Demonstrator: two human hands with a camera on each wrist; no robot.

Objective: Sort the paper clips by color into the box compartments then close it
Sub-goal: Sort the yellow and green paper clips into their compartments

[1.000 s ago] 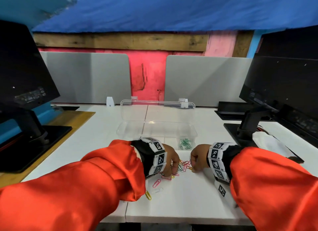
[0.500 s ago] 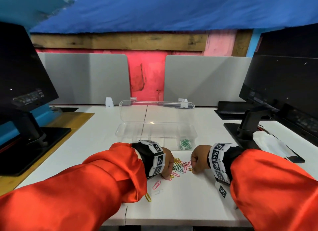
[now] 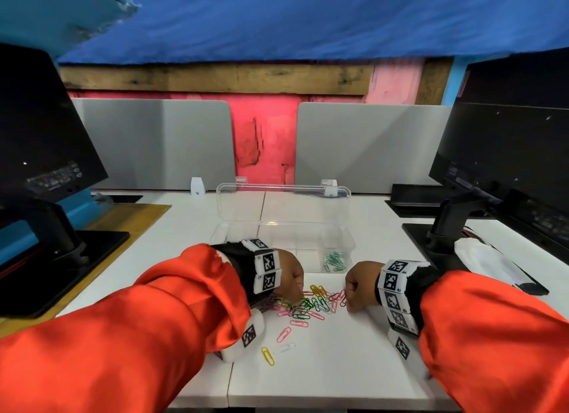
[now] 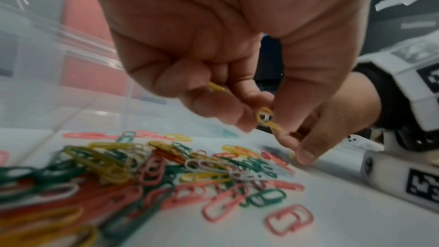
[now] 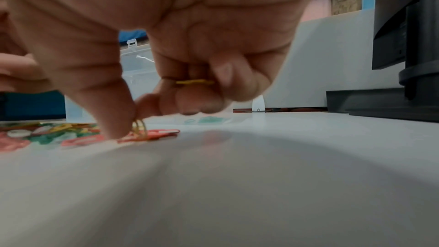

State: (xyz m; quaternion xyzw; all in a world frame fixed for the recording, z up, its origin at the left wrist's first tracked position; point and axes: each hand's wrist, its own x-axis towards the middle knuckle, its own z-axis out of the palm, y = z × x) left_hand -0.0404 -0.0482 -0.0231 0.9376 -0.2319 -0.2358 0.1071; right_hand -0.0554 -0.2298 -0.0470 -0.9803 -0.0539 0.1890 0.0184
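A heap of pink, yellow, green and white paper clips (image 3: 311, 305) lies on the white table in front of a clear compartment box (image 3: 286, 243) with its lid (image 3: 283, 203) standing open. Green clips (image 3: 334, 261) sit in the box's near right compartment. My left hand (image 3: 291, 277) hovers over the heap's left side, fingers curled, pinching yellow clips (image 4: 268, 119). My right hand (image 3: 358, 284) is at the heap's right edge, holding a yellow clip (image 5: 194, 82) in curled fingers while thumb and forefinger pinch another yellow clip (image 5: 140, 129) on the table.
Black monitors on stands flank the table at left (image 3: 46, 178) and right (image 3: 498, 172). A white cloth (image 3: 489, 261) lies on the right stand's base. Loose pink, white and yellow clips (image 3: 284, 341) lie nearer me. Grey divider panels (image 3: 363, 144) back the table.
Both hands stayed over the heap, picking at it; the left hand shifted slightly left and up, uncovering more of the clips. The box has not moved.
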